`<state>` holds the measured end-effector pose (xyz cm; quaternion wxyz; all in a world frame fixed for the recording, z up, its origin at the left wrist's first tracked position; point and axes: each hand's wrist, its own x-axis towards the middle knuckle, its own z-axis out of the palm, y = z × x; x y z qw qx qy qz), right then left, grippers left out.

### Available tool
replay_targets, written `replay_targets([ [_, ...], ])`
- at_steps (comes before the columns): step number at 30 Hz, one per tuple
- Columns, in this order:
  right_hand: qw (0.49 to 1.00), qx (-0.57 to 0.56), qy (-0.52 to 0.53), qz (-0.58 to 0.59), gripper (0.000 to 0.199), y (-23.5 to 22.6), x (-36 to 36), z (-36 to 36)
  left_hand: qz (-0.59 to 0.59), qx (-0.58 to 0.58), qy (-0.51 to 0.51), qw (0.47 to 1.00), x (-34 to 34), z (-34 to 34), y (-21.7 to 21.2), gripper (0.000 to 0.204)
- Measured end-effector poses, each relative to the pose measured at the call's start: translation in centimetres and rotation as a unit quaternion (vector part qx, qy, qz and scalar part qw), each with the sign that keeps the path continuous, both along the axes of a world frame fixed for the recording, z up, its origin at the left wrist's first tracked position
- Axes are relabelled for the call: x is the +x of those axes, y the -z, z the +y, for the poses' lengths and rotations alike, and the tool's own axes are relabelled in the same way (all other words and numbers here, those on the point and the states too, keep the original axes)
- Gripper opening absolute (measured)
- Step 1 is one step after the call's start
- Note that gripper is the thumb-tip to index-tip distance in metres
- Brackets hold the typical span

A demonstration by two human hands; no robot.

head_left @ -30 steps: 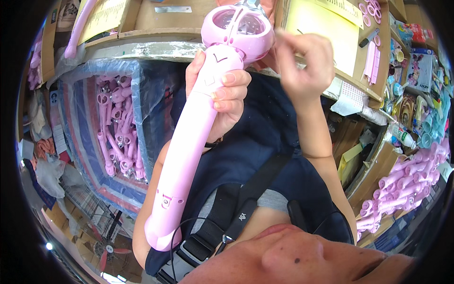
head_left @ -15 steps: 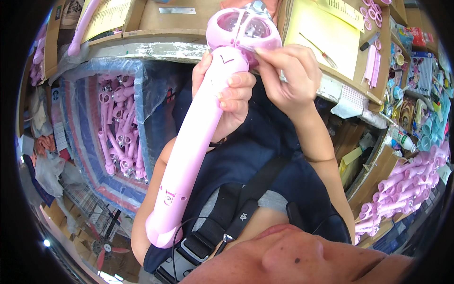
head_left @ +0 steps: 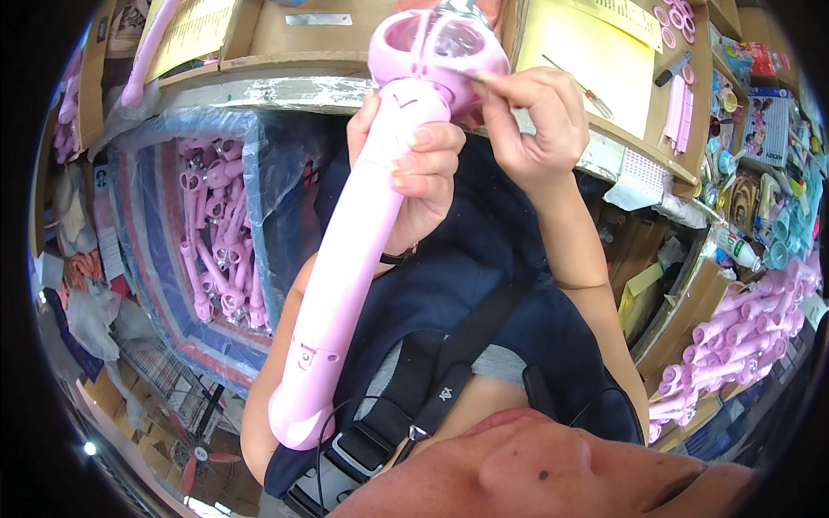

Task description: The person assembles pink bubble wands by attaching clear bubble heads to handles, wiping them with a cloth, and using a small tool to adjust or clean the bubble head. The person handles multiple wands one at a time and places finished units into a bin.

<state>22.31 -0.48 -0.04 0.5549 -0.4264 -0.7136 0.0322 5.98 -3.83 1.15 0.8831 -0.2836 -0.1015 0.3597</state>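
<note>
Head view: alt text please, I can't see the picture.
A left hand grips a long pink wand just below its round head, with the right hand at the head's side. Similar pink pieces fill a striped bag at left.

The pink plastic wand (head_left: 354, 246) slants diagonally, round head (head_left: 397, 67) uppermost. Oval windows (head_left: 458, 43) open its head.

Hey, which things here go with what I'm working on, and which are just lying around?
Likely part of the job:
pink wand, in your left hand, with right hand at its head
similar pink pieces in the striped bag

Apparently just lying about:
marker pen
metal strip
white bottle
</note>
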Motion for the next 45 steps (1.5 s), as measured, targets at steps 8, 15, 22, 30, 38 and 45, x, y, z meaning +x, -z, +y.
replay_targets([
  [8,0.998,-0.007,0.045,-0.03,0.02,-0.3,0.2,0.2,-0.018,0.006,-0.014,1.0,0.1,-0.2,0.2,0.05],
  [15,0.999,-0.013,0.033,0.013,0.021,-1.0,0.3,0.5,-0.01,0.0,-0.013,1.0,0.0,-0.2,0.2,0.049],
  [22,0.996,-0.047,0.079,-0.016,0.019,-0.9,0.3,0.5,-0.02,-0.001,-0.01,1.0,0.0,-0.3,0.3,0.05],
  [30,0.991,-0.028,0.12,0.048,0.02,-0.9,1.0,1.1,-0.015,-0.003,-0.007,1.0,0.0,-0.3,0.2,0.051],
  [38,0.996,-0.053,0.06,0.038,0.02,0.0,0.9,-0.3,0.019,-0.014,-0.008,1.0,0.0,-0.3,0.1,0.065],
  [45,1.0,0.011,-0.003,-0.011,0.021,-0.6,0.2,0.2,0.016,-0.002,-0.016,1.0,0.0,-0.3,0.1,0.05],
])
